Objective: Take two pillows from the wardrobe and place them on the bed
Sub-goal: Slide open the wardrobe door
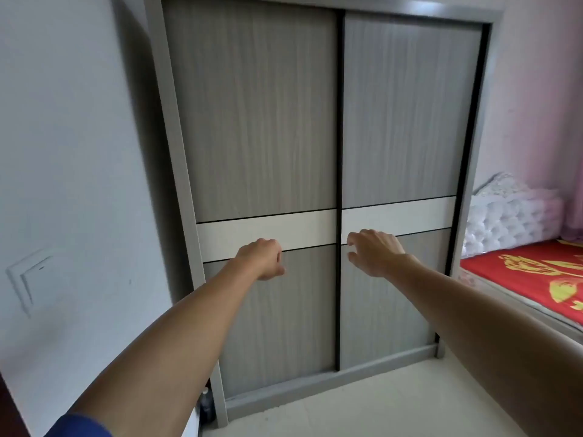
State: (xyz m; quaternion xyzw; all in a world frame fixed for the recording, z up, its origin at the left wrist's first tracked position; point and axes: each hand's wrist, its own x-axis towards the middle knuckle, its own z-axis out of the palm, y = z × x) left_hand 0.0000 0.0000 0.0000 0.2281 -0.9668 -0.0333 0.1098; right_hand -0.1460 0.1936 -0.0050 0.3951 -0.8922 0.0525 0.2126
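A grey wood-grain wardrobe (258, 121) with two sliding doors fills the middle of the head view, and both doors are closed. A white band crosses each door at hand height. My left hand (263, 258) reaches toward the left door just under its white band, fingers curled and holding nothing. My right hand (373, 252) is by the right door near the centre seam, fingers spread and empty. The bed (520, 272) with a red patterned cover lies at the right. No pillows are in sight.
A white wall with a light switch (28, 279) stands at the left. A dark bottle (206, 405) sits on the floor by the wardrobe's left foot. A tufted white headboard (508, 216) rises behind the bed. Pale floor tiles (362, 414) lie below.
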